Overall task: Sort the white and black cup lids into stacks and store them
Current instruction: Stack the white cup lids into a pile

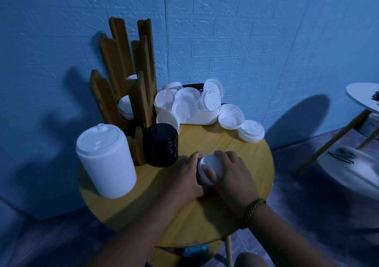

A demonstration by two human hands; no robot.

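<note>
At table [215, 141] centre, your left hand [184, 177] and right hand [232, 177] cupped small white lid stack [206, 169], fingers curled round it. Seemed light, flimsy, slick; rims looked the best hold.

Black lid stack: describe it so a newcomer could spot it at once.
On the round yellow table, find the wooden rack at the back left. The black stack stands right beside its foot, right of the tall white stack. Of the two standing stacks, it is the shorter, dark one.
</note>
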